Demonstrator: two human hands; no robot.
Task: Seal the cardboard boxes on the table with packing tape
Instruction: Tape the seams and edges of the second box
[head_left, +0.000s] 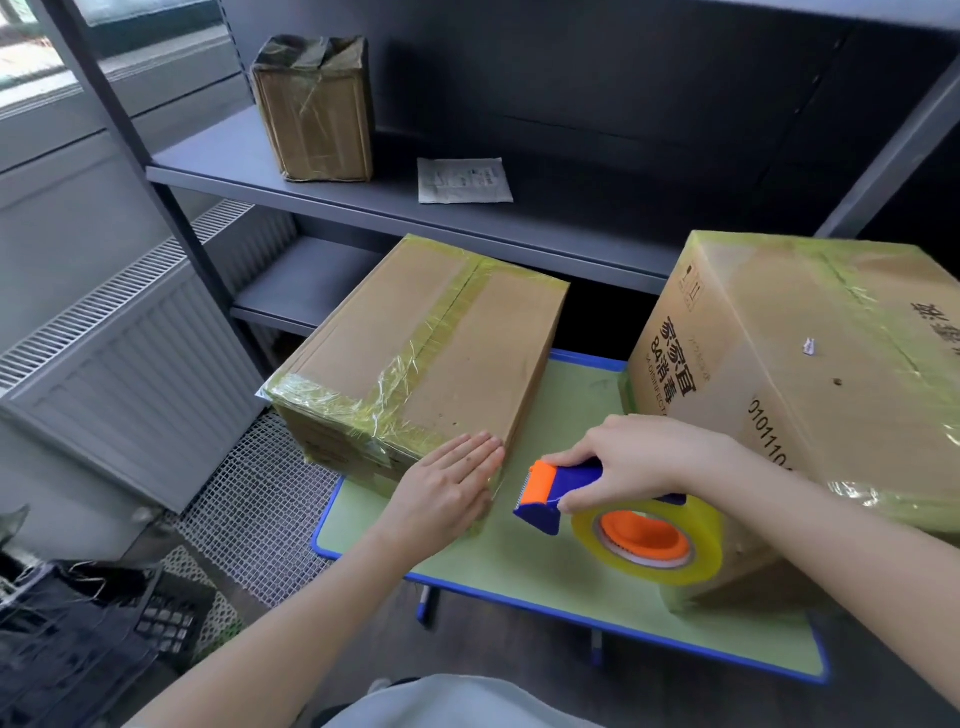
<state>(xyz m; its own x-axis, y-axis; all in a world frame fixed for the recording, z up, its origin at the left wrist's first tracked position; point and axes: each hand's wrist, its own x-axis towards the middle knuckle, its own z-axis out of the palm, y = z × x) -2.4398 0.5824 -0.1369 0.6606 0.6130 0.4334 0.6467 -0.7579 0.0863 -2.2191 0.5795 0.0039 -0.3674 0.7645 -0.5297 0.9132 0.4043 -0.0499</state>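
Note:
A long cardboard box (457, 338) lies on the left part of the green table (566, 587), with yellowish tape along its top seam and around its near end. My left hand (447, 483) rests flat on the box's near right corner, fingers together. My right hand (639, 457) grips the blue and orange tape dispenser (561, 491) just right of that corner; its roll of clear yellow tape (649, 540) hangs low over the table. A larger printed cardboard box (810, 374), also taped, stands at the right.
A grey metal shelf unit (363, 202) stands behind the table, holding a small taped box (317, 114) and a white paper sheet (465, 179). A radiator (119, 364) is at the left, a dark crate (78, 639) on the floor at lower left.

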